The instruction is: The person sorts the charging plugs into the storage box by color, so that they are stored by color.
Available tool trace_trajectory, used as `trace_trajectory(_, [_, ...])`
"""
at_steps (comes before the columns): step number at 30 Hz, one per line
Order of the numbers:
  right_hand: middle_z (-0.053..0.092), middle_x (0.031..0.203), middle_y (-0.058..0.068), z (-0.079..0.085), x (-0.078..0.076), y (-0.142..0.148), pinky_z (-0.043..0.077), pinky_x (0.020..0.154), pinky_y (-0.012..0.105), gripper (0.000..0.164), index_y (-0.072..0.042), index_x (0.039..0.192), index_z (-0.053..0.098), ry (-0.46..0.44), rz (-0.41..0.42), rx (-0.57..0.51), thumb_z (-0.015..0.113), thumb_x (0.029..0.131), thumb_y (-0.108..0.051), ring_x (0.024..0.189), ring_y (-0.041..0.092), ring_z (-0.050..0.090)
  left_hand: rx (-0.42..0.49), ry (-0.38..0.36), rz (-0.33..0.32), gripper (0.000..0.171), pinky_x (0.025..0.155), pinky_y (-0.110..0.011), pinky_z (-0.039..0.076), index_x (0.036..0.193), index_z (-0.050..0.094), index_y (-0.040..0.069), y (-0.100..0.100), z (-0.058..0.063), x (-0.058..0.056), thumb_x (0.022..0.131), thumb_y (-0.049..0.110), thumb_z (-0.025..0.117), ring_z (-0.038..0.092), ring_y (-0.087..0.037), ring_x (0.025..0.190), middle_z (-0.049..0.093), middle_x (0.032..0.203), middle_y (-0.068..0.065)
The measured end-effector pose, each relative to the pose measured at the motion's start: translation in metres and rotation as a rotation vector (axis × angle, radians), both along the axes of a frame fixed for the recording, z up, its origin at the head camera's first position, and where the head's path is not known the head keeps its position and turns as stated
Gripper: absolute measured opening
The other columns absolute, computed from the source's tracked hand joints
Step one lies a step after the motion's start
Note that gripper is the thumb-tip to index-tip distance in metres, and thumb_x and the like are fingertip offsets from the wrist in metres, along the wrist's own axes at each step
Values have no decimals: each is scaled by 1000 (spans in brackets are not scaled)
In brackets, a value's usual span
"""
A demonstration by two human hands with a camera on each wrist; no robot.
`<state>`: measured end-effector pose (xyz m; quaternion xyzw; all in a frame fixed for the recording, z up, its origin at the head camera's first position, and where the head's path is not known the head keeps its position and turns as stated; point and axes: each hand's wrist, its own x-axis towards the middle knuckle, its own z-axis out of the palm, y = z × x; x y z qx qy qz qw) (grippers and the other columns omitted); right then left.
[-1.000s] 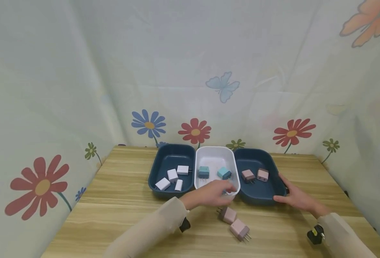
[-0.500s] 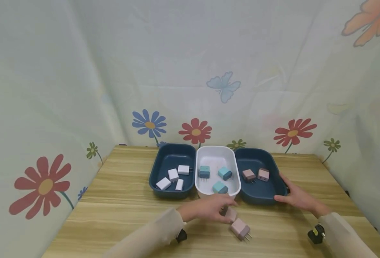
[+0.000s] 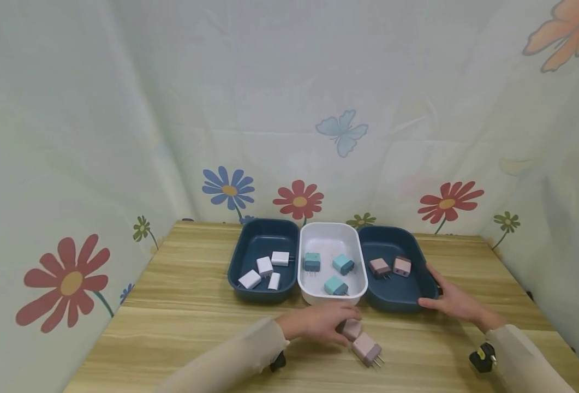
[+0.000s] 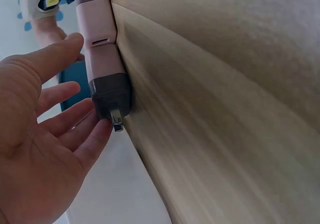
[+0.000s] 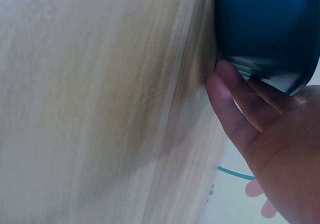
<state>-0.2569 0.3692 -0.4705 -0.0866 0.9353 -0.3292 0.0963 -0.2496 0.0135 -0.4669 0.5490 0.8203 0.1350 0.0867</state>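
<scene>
My left hand [image 3: 317,322] reaches over the table beside two pink plug chargers. Its thumb and fingers stand around the nearer charger [image 3: 351,329], whose dark prong end [image 4: 111,90] lies right at the fingertips in the left wrist view. The thumb hangs apart from it. Touching that charger is the second pink charger [image 3: 366,348], its prongs pointing right. My right hand [image 3: 458,300] rests against the front right corner of the right dark blue tray [image 3: 401,307], thumb at the front and fairly straight fingers [image 5: 220,91] along the side. Two pink chargers [image 3: 389,267] lie in this tray.
In the middle, a white tray [image 3: 314,233] holds three teal chargers [image 3: 335,285]. The left dark blue tray [image 3: 264,226] contains several white chargers [image 3: 264,266]. All three trays stand side by side on the wooden table [image 3: 171,305], before a flowered curtain [image 3: 289,109].
My left hand let go of a teal charger in the white tray, then moved back toward me to the pink chargers. The right hand has stayed at its tray.
</scene>
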Motion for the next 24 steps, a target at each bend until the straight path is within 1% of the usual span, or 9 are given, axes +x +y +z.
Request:
trace_trajectory(7, [10, 146, 37, -2, 0, -1, 31, 94, 67, 107, -4, 151, -2, 2, -7, 11, 69, 83, -44, 123, 58, 26, -13, 57, -2, 47, 87, -11, 36, 124, 57, 13, 3, -9, -4, 82, 28, 74, 48, -1, 99, 55, 118, 4])
trace_trajectory(13, [10, 146, 38, -1, 1, -1, 31, 94, 67, 106, -3, 151, -2, 7, -5, -7, 70, 83, -43, 123, 58, 26, -21, 90, 0, 39, 83, -11, 37, 120, 58, 14, 3, -13, -7, 86, 29, 70, 47, -1, 95, 55, 111, 6])
trace_trajectory(20, [10, 146, 38, -1, 0, -1, 33, 93, 66, 107, -3, 151, -2, 5, -12, -4, 70, 83, -43, 122, 58, 27, -50, 84, 20, 38, 78, -12, 38, 116, 59, 15, 0, -13, -7, 83, 28, 73, 46, -1, 88, 53, 101, 8])
trace_trajectory(24, [11, 146, 38, -3, -1, 0, 33, 93, 67, 107, -3, 151, -2, 15, -8, -8, 70, 83, -43, 122, 59, 28, -56, 93, 24, 39, 77, -12, 38, 117, 59, 14, -2, -13, -6, 84, 29, 72, 46, -1, 87, 53, 101, 7])
